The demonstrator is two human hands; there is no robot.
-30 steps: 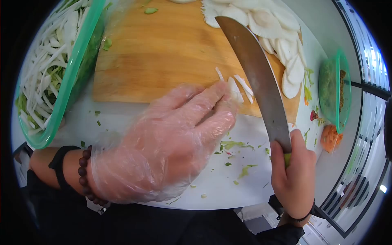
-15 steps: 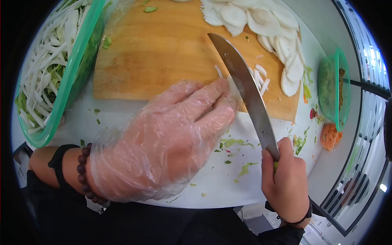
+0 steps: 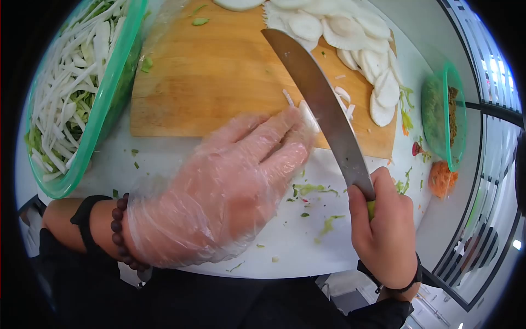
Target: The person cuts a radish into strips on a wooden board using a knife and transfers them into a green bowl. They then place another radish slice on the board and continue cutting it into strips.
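Note:
My left hand (image 3: pixel 224 186), in a clear plastic glove, presses its bent fingertips on a small stack of white radish slices (image 3: pixel 308 116) at the near edge of the wooden cutting board (image 3: pixel 203 82). My right hand (image 3: pixel 383 230), bare, is wrapped round the green handle of a kitchen knife (image 3: pixel 326 104). The long blade slants up and away to the left, right beside the stack and the left fingertips. Cut white strips (image 3: pixel 345 101) lie just right of the blade. Overlapping round radish slices (image 3: pixel 378 60) cover the board's far right corner.
A green-rimmed tub (image 3: pixel 104 104) of shredded white and green vegetables stands at the left. At the right are a smaller green container (image 3: pixel 435 109) with brown contents and a bag of orange shreds (image 3: pixel 441 180). Green scraps (image 3: pixel 309 189) litter the white table (image 3: pixel 274 241).
The knife blade has shifted slightly up and left, and its tip now reaches closer to the far slices. My left hand stays on the stack. The whole view has shifted a little.

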